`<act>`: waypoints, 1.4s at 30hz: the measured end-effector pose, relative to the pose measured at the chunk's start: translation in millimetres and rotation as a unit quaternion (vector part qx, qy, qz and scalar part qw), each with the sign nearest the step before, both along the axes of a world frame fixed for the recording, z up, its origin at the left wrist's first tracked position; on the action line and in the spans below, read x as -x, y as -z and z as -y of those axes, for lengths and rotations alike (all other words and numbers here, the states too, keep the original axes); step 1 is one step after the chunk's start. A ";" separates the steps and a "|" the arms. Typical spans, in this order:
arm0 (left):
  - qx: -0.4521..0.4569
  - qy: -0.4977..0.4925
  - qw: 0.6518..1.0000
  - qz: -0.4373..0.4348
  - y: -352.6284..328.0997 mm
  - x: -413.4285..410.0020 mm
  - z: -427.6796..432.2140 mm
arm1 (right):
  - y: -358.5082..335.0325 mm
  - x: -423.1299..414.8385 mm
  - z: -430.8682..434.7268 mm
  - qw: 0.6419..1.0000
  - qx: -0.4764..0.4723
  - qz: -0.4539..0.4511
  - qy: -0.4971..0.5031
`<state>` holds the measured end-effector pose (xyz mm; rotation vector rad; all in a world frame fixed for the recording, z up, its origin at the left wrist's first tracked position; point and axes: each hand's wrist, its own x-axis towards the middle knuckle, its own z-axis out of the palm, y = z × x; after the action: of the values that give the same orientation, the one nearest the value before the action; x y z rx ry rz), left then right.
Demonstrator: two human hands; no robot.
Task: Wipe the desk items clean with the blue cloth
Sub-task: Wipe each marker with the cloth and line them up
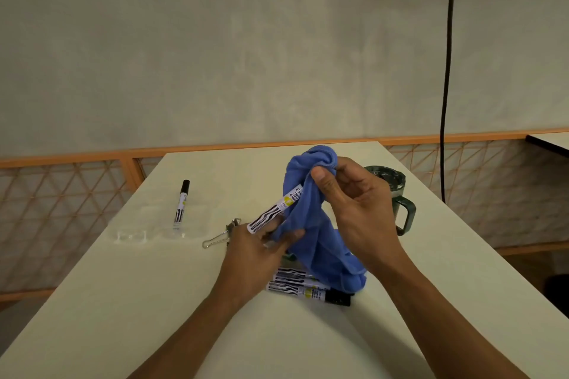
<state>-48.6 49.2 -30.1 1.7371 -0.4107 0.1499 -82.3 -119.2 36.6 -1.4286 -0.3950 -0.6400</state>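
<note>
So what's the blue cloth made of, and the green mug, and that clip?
The blue cloth looks like microfibre: fuzzy, matte, drooping in folds. The green mug seems glossy plastic or coated metal, judging by its shine. The clip looks like metal wire, silvery and thin.

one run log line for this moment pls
step: wiping marker | left hand: holds marker | right hand: pinches cloth over its end | desk: spare markers, clip, mug
</note>
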 end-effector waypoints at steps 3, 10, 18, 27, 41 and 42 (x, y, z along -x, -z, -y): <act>0.010 -0.036 0.999 0.020 4.5 -6.9 -4.6 | 1.6 -0.4 0.6 1.000 -0.002 -0.004 0.007; 0.019 -0.057 0.995 0.080 7.5 -12.5 -9.8 | 4.7 -1.0 -0.8 1.000 0.002 -0.021 0.005; -0.064 0.058 0.993 0.076 5.1 -17.5 -35.3 | 18.6 -11.8 15.8 0.995 -0.030 -0.063 0.076; -0.066 0.031 0.995 0.075 -10.6 -9.7 -55.5 | 24.8 -14.6 11.4 0.989 -0.068 -0.101 0.090; -0.047 -0.006 0.995 0.083 -9.8 -4.6 -44.4 | 27.6 -16.0 12.1 0.987 -0.048 -0.115 0.103; -0.047 -0.004 0.995 0.085 -10.8 -4.0 -42.9 | 27.8 -17.4 12.6 0.986 -0.052 -0.117 0.109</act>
<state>-44.6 92.1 -19.2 1.8247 -0.5416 0.2895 -64.9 -131.8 8.9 -1.4391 -0.0202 -0.6503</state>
